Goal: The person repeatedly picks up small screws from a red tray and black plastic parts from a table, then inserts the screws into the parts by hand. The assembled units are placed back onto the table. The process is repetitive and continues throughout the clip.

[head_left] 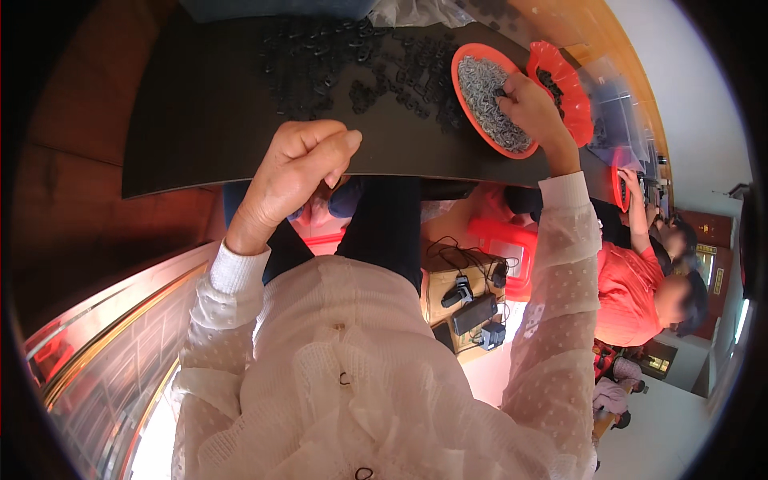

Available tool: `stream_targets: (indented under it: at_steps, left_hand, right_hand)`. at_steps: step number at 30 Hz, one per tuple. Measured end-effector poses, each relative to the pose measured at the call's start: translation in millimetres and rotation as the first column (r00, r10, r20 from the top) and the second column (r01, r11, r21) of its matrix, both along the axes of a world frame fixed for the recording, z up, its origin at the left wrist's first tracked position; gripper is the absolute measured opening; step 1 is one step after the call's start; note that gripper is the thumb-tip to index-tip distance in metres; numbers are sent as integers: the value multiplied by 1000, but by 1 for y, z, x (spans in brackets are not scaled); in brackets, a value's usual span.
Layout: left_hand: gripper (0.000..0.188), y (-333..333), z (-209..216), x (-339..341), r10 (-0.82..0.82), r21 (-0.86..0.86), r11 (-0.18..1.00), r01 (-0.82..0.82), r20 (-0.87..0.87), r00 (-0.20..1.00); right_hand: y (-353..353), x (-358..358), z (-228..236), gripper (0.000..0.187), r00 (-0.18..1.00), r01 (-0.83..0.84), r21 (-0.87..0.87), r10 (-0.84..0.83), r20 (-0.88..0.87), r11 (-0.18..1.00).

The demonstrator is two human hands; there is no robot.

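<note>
My left hand [310,160] is closed over the near edge of the black table [208,120], its thumb pressed against the curled fingers. A small dark bit shows beneath it, too hidden to name. To the right, my right hand [530,110] reaches into a round red bowl [459,59] filled with small silver metal pieces that look like screws [482,86]. Its thumb and fingers curl down among them, with the fingertips partly hidden. Many small black hook-shaped or clip-like parts [404,76] lie scattered beyond my hands.
Beside the bowl stands a red fluted dish [574,100] with dark parts inside. Farther right are clear plastic bins [620,120] and a person in a red shirt [632,292]. Below the table are a cardboard box [444,284] with cables and devices, and a red stool [520,248].
</note>
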State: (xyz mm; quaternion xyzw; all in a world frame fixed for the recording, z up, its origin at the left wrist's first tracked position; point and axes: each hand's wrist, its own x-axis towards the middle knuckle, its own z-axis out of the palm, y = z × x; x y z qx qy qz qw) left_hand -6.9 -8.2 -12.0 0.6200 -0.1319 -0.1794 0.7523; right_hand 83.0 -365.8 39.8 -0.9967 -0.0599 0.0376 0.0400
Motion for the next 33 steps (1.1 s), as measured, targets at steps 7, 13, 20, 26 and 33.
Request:
stream_targets:
  at_steps: [7,13,20,26,33]
  left_hand:
    - [38,-3,0,-2,-12,-20,1000,12,5,1000]
    - [39,-1,2,-3,3,-35,999,-2,23,1000]
    - [40,3,0,-4,0,-60,998,4,75,997]
    - [38,6,-1,-4,-18,-10,1000,20,133,991]
    - [36,5,-6,-5,33,13,999,-38,277,960]
  right_hand:
    - [3,-6,-3,22,993,-57,-34,60,105,998]
    - [-16,-11,36,27,964,103,272,-164,209,957]
    - [-76,1,45,30,860,217,300,-327,391,929]
    - [13,-28,39,22,968,20,605,-168,188,796]
    - [103,-53,6,17,935,-344,312,293,201,885]
